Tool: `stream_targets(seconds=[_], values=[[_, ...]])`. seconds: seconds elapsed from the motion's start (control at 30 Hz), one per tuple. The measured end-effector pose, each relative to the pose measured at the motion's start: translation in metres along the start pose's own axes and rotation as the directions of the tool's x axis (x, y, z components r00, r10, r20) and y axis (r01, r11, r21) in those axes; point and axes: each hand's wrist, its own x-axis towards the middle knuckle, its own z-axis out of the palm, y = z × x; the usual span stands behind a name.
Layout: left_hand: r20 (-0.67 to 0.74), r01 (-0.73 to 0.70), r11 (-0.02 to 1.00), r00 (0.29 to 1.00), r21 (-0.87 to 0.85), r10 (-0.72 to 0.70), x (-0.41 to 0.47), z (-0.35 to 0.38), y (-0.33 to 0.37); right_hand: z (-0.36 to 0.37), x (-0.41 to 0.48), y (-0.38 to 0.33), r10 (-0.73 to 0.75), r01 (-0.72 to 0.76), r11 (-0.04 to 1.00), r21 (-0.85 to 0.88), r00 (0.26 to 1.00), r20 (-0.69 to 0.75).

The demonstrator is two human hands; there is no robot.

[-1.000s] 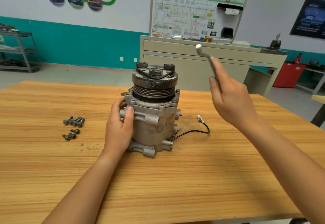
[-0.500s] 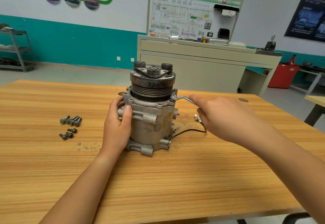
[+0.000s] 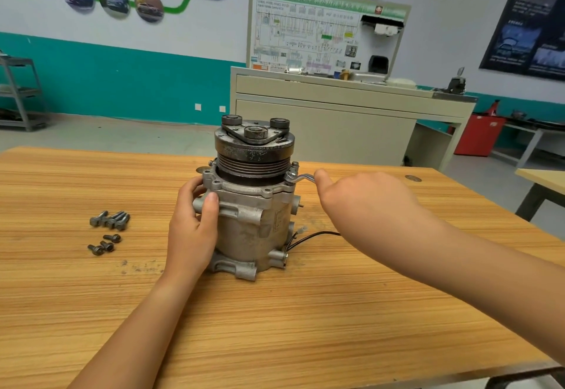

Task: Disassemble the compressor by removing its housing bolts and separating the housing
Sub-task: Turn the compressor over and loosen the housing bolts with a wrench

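**A:** While the compressor [image 3: 253,205] stands upright on the tabletop [image 3: 305,327], what surrounds it?

**B:** Loose bolts [image 3: 108,229] lie well to its left. A black wire [image 3: 312,236] trails from its right base and runs behind the right forearm [image 3: 458,260].

**A:** Hands?

**B:** The left hand [image 3: 192,229] has its fingers [image 3: 191,185] wrapped round the compressor's left side. The right hand [image 3: 367,205] grasps a bent wrench [image 3: 301,178] seated on the flange bolt [image 3: 295,165] at its right.

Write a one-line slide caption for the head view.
Left hand steadies the upright compressor while the right hand holds a wrench on a flange bolt; loose bolts lie on the table.
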Motion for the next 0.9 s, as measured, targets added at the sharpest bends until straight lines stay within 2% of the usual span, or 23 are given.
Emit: stream_targets(seconds=[0.2, 0.4, 0.67, 0.9], values=[[-0.012, 0.008, 1.0, 1.0, 0.0, -0.008, -0.001, 0.0, 0.0, 0.001, 0.004, 0.004, -0.035, 0.034, 0.999, -0.041, 0.999, -0.021], [-0.008, 0.006, 1.0, 1.0, 0.002, -0.006, 0.0, 0.0, 0.0, 0.007, 0.008, 0.02, -0.061, 0.062, 0.998, 0.009, 0.996, -0.069], [-0.011, 0.013, 1.0, 1.0, -0.004, -0.013, 0.0, 0.001, 0.0, 0.005, 0.002, 0.014, -0.15, 0.142, 0.974, -0.177, 0.988, -0.034], [-0.006, 0.006, 1.0, 1.0, -0.009, -0.006, 0.0, 0.001, 0.001, 0.002, 0.007, 0.015, -0.196, 0.185, 0.944, -0.273, 0.981, -0.011]])
